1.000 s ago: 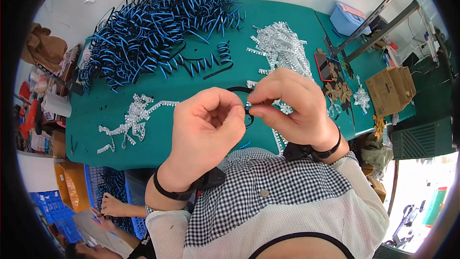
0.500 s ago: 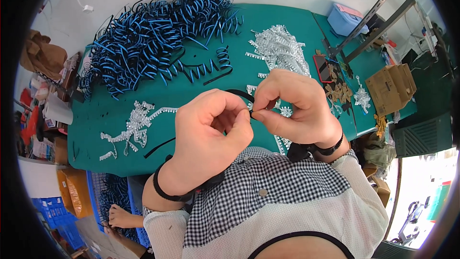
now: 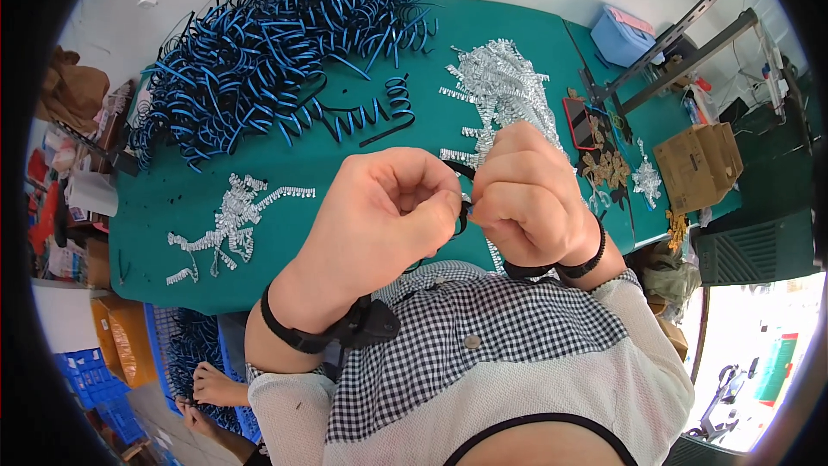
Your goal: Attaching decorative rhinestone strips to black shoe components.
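A thin black strip (image 3: 458,166) runs between my two hands above the near part of the green table, with a small loop of it showing between the fingertips. My left hand (image 3: 392,203) pinches the strip between thumb and forefinger. Close beside it, my right hand (image 3: 528,198) is closed in a fist around the other part of the strip; its fingertips are hidden. Beyond my left hand lies a big heap of curled blue-and-black strips (image 3: 250,65). Silvery white fringed strips (image 3: 504,86) are piled behind my right hand. Left of my left hand rests a smaller silvery bunch (image 3: 233,220).
A red-edged phone (image 3: 581,123) and brownish leaf-shaped pieces (image 3: 608,168) lie on the right. Past them are a cardboard box (image 3: 699,168), a light-blue bin (image 3: 623,37) and a metal frame. At lower left, another person's hands (image 3: 216,387) reach into a blue crate of curled strips.
My right hand has turned and its fingers have curled into a fist. The strip now forms a small loop between my hands. My left hand stays pinched.
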`<action>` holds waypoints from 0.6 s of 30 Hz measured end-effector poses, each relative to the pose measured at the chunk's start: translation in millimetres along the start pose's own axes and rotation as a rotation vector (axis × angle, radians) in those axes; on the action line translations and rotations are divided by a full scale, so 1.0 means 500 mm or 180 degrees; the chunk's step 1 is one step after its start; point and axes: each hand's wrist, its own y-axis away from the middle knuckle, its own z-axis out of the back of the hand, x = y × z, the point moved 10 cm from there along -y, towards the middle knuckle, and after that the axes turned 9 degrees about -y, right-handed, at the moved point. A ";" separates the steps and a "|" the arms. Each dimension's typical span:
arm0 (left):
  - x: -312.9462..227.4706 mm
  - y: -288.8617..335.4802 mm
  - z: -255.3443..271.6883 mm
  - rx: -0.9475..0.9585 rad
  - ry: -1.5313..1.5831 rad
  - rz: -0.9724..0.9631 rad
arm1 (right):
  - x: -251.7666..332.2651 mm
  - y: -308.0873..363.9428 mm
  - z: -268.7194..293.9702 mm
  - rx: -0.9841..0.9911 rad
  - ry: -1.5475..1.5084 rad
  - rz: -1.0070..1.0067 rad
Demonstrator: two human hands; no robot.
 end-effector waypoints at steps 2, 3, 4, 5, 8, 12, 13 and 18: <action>0.002 -0.004 -0.001 0.0009 0.0010 0.0058 | 0.001 0.006 0.001 -0.0042 0.0073 0.0073; 0.005 -0.005 -0.002 0.0018 0.0011 0.0116 | 0.004 0.009 0.003 -0.0091 0.0146 0.0150; 0.006 -0.006 -0.002 0.0012 0.0020 0.0118 | 0.002 0.012 0.001 -0.0084 0.0139 0.0148; 0.007 -0.006 -0.002 0.0000 0.0041 0.0113 | 0.005 0.015 0.003 -0.0171 0.0219 0.0250; 0.007 -0.008 0.000 -0.0022 0.0077 0.0112 | 0.008 0.025 0.004 -0.0343 0.0364 0.0419; 0.004 -0.009 0.001 -0.0079 0.0102 0.0066 | 0.015 0.035 0.013 -0.0531 0.0445 0.0605; 0.004 -0.009 0.002 -0.0078 0.0112 0.0063 | 0.017 0.035 0.012 -0.0521 0.0445 0.0605; -0.002 -0.012 0.024 -0.0304 0.0018 -0.0006 | 0.035 0.030 0.000 -0.0277 -0.0021 0.0807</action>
